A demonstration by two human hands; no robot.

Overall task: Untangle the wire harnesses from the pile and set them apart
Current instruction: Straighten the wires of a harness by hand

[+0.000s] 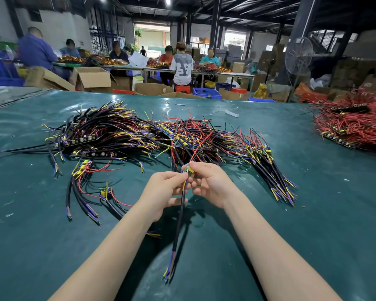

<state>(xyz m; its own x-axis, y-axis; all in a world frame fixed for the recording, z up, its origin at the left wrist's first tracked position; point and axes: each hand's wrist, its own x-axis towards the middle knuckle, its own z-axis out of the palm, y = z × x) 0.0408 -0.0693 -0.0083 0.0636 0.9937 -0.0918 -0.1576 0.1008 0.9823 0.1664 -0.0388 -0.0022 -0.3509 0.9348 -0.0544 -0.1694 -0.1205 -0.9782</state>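
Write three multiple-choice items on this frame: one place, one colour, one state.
1. Where on the table cover does the mostly red wire pile lie?
A. far right
B. near left corner
C. centre

2. What colour is that cover?
A. white
B. dark green
C. orange

3. How is the centre-front wire harness held?
A. lying free
B. by one hand only
C. pinched by left hand and right hand

Key:
1 A, it sits at the right edge.
2 B, the glossy sheet is dark green.
3 C, both hands pinch its top end.
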